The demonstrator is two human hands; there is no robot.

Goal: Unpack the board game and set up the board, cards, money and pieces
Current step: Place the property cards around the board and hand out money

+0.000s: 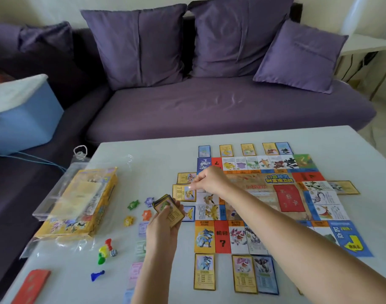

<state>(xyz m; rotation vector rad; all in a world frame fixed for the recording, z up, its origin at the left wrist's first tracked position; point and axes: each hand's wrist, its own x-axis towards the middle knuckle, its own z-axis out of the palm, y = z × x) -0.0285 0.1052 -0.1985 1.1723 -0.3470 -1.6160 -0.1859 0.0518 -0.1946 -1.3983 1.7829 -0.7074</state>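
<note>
Nearest the edge, a red card stack [31, 286] lies at the table's left corner, a blue pawn [97, 275] on its side past it. Three cards [244, 274] lie in a row just off the board's near edge, long axes pointing away from the viewer. Paper money notes [136, 270] run in a column partly hidden under the left forearm. Red, yellow and green pawns [104, 251] bunch beside a white die [113, 252]. The left hand [163, 224] grips a deck of cards [167, 208] face up, its long axis slanting far-left to near-right. Four star tokens [133, 204] are scattered left of it. The right arm crosses the board [264, 200], covering its near-middle squares. The right hand [211, 181] pinches a yellow-bordered card [184, 193] that sits flat just beside the board's left edge, long axis running left-right. The board lies open and flat right of centre on the white table [143, 154], with more cards round it. A black "?" reads on a red square; other print is too blurred. A yellow game box [77, 205] sits in a clear bag, left. Beyond: a purple sofa [209, 106], cushions [139, 44] and a blue bin [18, 115].
</note>
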